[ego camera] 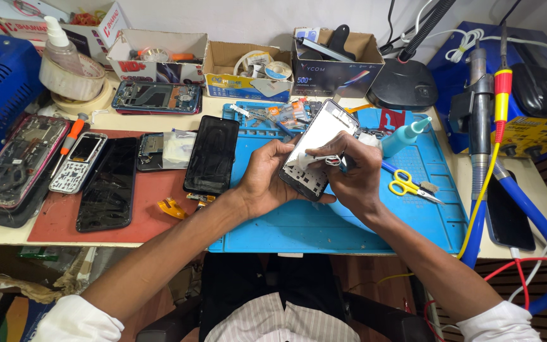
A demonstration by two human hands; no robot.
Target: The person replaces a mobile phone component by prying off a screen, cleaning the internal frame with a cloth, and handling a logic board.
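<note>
The left hand (264, 180) grips the phone frame (318, 149) from below, tilted above the blue mat (349, 231); the right hand (352, 174) presses a white wipe (305, 161) onto its lower end. I'd say a firm hold and short, light strokes suit this rubbing best. Beyond lie one pair of yellow scissors (409, 185), one teal bottle (403, 136), one black screen (211, 154), and four open boxes (242, 66) at the back.

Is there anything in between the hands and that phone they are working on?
No, nothing sits between them. The left hand grips the phone frame directly along its left edge. The right hand lies over its lower part, pressing a small white wipe against it, so only that wipe lies under those fingers.
</note>
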